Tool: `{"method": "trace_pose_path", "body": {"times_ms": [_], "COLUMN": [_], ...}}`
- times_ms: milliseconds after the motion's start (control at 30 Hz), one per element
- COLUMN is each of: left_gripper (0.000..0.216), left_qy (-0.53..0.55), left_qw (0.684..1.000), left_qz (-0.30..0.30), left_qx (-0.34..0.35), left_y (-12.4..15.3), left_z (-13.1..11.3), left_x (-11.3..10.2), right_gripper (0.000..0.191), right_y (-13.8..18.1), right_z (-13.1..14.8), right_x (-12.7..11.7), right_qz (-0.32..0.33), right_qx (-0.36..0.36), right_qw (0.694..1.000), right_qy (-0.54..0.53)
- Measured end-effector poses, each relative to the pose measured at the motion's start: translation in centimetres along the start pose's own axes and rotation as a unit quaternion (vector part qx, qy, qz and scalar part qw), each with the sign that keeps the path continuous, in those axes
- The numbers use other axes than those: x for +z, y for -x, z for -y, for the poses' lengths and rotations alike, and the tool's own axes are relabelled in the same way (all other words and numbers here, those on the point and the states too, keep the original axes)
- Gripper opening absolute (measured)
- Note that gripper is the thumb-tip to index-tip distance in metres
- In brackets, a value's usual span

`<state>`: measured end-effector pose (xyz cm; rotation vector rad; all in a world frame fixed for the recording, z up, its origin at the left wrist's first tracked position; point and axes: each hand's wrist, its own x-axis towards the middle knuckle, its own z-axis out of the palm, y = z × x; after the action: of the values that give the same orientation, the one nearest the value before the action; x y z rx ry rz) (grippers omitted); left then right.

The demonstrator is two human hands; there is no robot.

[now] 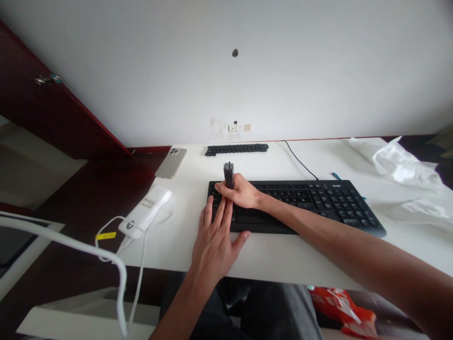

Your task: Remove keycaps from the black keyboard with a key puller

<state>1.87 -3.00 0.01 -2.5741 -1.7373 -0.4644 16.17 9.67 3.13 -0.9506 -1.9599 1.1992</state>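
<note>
A black keyboard (323, 196) lies on the white table, with bare dark patches in its left part. My right hand (242, 191) is closed round a dark, narrow, block-shaped tool (229, 174), held upright over the keyboard's left part. The tool's lower end is hidden by my hands, and its exact kind is unclear. Flat on the keyboard's left front corner rests my left hand (215, 243), fingers stretched forward beside the tool and thumb out to the right. Behind the keyboard, loose black keycaps (237, 149) are lined up in rows.
A phone (171, 163) lies at the table's left edge, near a white power bank-like box (146, 211) with a white cable. White plastic wrapping (406, 165) covers the right side. The keyboard's black cord (299, 160) runs to the back edge. Wall sockets (239, 127) sit behind.
</note>
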Motion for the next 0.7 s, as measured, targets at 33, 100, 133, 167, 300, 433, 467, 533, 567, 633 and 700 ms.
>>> {"method": "trace_pose_path", "body": {"times_ms": [33,100,133,167,300,433,467,533,567,633,700], "left_gripper": [0.084,0.085,0.086,0.086,0.088,0.090,0.090,0.091,0.092,0.094,0.096], "left_qy": [0.000,0.000,0.001,0.001,0.008,0.013,0.013,0.015,0.017,0.024,0.036], "left_qw": [1.000,1.000,1.000,1.000,1.000,1.000,1.000,1.000,1.000,1.000,0.999], "left_qz": [0.000,0.002,0.003,0.003,-0.004,-0.011,-0.012,-0.013,-0.014,-0.015,-0.020], "left_qx": [0.000,-0.001,-0.002,-0.003,-0.001,0.002,0.001,0.000,0.000,0.000,-0.003], "left_y": [0.0,0.0,0.0,0.0,0.0,0.1,0.1,0.1,0.1,0.1,0.1], "left_z": [0.0,0.0,0.0,0.0,0.0,0.0,0.0,0.0,0.0,0.0,0.0], "left_x": [0.0,0.0,0.0,0.0,0.0,0.0,0.0,0.1,0.1,0.2,0.2], "right_gripper": [0.046,0.046,0.046,0.047,0.046,0.047,0.047,0.047,0.046,0.046,0.045], "right_y": [0.0,0.0,0.0,-0.1,-0.7,-1.0,-1.0,-0.9,-0.9,-1.0,-1.3], "right_z": [0.0,0.0,0.0,-0.1,-0.5,-0.6,-0.5,-0.5,-0.6,-0.8,-1.2], "right_x": [0.0,0.0,0.0,0.0,-0.3,-0.5,-0.5,-0.5,-0.4,-0.4,-0.3], "right_qz": [-0.002,-0.002,-0.002,-0.005,-0.063,-0.065,-0.064,-0.073,-0.081,-0.100,-0.115], "right_qx": [0.000,0.002,0.003,0.006,0.023,0.000,-0.003,0.002,0.011,0.032,0.047], "right_qw": [1.000,1.000,1.000,1.000,0.992,0.992,0.992,0.991,0.990,0.984,0.974], "right_qy": [-0.001,-0.007,-0.012,-0.022,-0.109,-0.108,-0.105,-0.112,-0.118,-0.144,-0.190]}}
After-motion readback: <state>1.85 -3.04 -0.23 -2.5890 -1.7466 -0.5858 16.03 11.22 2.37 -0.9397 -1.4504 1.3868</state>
